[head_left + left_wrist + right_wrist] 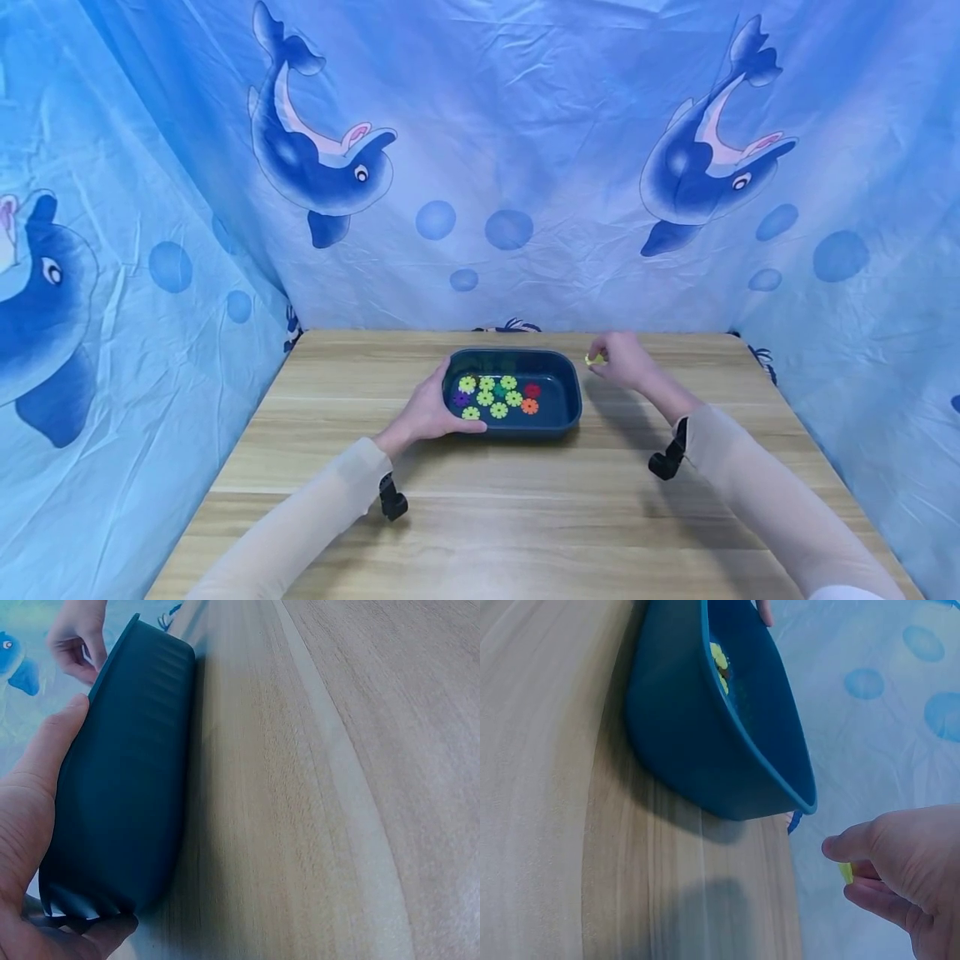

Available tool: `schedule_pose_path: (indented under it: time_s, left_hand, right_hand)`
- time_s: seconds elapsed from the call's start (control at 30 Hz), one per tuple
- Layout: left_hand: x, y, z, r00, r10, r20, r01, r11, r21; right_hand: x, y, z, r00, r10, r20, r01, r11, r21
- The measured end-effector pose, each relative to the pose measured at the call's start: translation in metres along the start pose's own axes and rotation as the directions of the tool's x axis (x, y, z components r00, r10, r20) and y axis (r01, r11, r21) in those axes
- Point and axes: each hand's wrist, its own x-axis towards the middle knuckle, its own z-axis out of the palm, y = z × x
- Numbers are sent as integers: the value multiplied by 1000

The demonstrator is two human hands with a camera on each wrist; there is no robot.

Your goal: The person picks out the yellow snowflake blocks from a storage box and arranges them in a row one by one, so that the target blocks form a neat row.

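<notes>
My right hand point(624, 362), nearly closed, is pinching yellow disc point(846, 872) just right of blue container point(536, 432). My left hand point(430, 410) is gripping its left end, thumb along near rim; other discs point(498, 410) lying inside. Light pinch, steady container probably serving best.

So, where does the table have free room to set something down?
Bare table lies in front of the tray, between the sleeves, and from the left grip to the table's left edge. Crowded: inside the tray, with flower pieces, and at its right end, by the right grip.
</notes>
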Motion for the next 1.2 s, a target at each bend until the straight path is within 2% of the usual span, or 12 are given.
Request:
schedule_pose_path:
  time_s: [0.23,0.6,1.2]
  left_hand:
    - [-1,0,0,1000,-6,-1,6,1000,-7]
    - [-1,0,-1,1000,-3,-6,3,1000,-14]
    - [0,-2,0,1000,-18,-3,18,1000,-2]
  right_hand:
    - [-5,4,5,1000,-1,-1,1,1000,-3]
    - [-9,9,16,998,42,50,-43,999,3]
    - [-15,12,32,998,-11,65,13,999,-40]
